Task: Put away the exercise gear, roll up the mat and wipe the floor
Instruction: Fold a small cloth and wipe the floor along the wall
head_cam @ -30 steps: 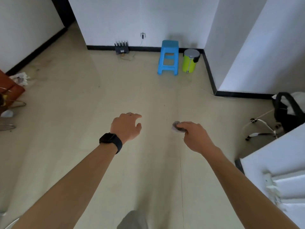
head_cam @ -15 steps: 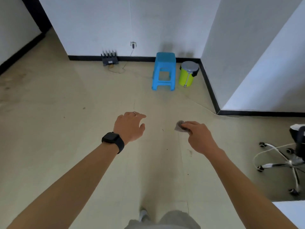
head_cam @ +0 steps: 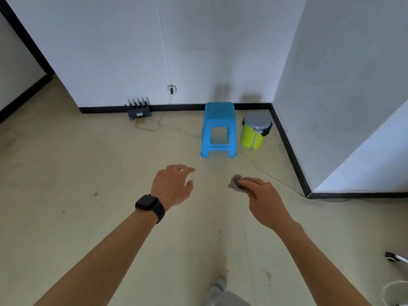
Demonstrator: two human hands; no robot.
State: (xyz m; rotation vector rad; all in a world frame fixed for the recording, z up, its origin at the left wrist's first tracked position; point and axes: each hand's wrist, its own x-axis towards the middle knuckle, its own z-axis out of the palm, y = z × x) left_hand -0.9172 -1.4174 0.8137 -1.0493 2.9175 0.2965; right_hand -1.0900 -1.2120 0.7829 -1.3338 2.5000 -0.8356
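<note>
The view has swung and closed in on the far corner: the stool (head_cam: 218,129) and the bin (head_cam: 254,133) just beside it stand larger and nearer the middle than a second ago, and the chair (head_cam: 395,258), which stood in full view at the right, is now only a caster at the frame edge. The person is walking toward that corner.

The hands themselves have barely changed. The right hand (head_cam: 262,195) still pinches a small crumpled grey-brown wad (head_cam: 235,183) between thumb and fingertips, held out in the air in front of the body and pointed roughly toward the bin. The left hand (head_cam: 173,185) stays loose, fingers relaxed and slightly apart, holding nothing (a dark watch (head_cam: 150,206) sits on its wrist).

No mat or exercise gear shows here, and the floor (head_cam: 88,173) carries only a few dark specks and a thin cable running along the wall side. So I judge the wiping largely done and the wad on its way to be thrown out. The bin's lid looks closed, so the free left hand or a foot on a pedal may be needed to open it.
</note>
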